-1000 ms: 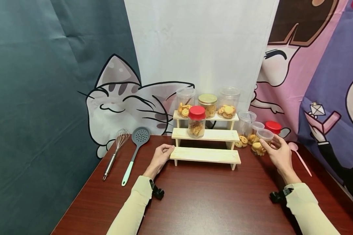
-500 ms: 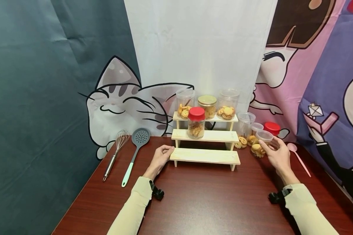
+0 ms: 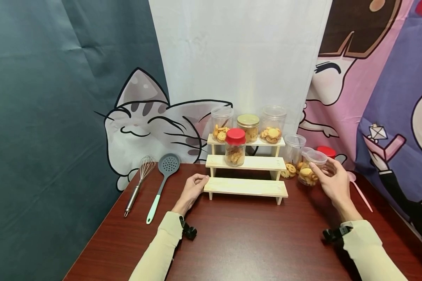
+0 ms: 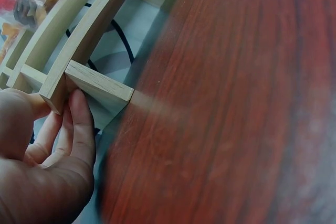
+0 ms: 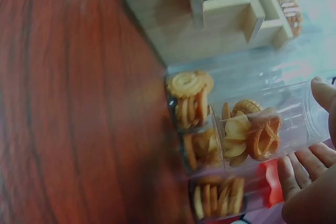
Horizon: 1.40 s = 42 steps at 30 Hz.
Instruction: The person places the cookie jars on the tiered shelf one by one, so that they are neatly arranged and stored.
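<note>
My left hand pinches the left end of the lowest step of a three-step wooden display stand; in the left wrist view the thumb is on top, with fingers underneath. On the right, my right hand grips a clear plastic jar of cookies between thumb and fingers, near its lid. The jar's base sits higher than those of the jars beside it in the right wrist view. A red-lidded jar stands on the middle step, and three cookie jars line the top step.
Behind the held jar stand a tall clear jar and a red-lidded jar, with a smaller one partly hidden. A pink spoon lies at the far right. At left lie a whisk and a slotted turner.
The clear jar has risen slightly and tilted in my right hand, overlapping the small jar behind it. My left hand keeps its place on the stand.
</note>
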Motion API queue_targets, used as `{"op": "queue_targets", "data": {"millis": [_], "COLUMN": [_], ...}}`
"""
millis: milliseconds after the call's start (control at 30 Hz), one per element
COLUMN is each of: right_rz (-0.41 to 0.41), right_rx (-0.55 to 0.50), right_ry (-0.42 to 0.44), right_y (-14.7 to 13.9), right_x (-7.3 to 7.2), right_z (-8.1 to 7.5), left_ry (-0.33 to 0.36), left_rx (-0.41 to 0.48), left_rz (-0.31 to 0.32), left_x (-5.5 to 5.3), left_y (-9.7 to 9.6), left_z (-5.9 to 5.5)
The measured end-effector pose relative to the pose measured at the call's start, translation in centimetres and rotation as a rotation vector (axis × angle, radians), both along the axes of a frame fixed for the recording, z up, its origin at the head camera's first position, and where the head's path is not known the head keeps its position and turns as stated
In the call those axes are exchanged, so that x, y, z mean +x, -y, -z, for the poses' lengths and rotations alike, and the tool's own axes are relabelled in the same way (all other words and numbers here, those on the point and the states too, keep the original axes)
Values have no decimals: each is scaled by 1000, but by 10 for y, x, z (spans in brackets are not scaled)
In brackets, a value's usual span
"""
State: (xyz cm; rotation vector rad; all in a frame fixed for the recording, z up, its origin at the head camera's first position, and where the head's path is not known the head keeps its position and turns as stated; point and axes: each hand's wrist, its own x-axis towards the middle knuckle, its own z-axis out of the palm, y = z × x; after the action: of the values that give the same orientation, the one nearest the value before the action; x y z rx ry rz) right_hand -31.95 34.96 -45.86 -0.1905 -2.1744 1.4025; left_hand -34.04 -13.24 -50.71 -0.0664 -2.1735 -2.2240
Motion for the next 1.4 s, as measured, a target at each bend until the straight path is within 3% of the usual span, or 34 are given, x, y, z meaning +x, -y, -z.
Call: {"op": "queue_targets", "data": {"millis": [200, 467, 700, 1000, 1267, 1400], "right_rz": [-18, -51, -201, -347, -380, -359], "right_rx": [-41, -121, -97, -3, 46, 73], "right_ry": [-92, -249, -256, -173, -168, -133], "right_y": [17, 45, 81, 128, 158, 165], "right_x": [5, 8, -1, -19, -31, -36], "right_z": [-15, -57, -81, -80, -78, -76], "left_ry": [0, 10, 16, 9, 12, 5], "left_rx": [-6, -1, 11, 5, -9, -14], "left_rz": [6, -2, 3, -1, -2, -12], "left_x": [0, -1, -3, -1, 1, 0], "left_y": [-1, 0, 1, 1, 1, 0], "left_z": [1, 1, 2, 1, 0, 0]}}
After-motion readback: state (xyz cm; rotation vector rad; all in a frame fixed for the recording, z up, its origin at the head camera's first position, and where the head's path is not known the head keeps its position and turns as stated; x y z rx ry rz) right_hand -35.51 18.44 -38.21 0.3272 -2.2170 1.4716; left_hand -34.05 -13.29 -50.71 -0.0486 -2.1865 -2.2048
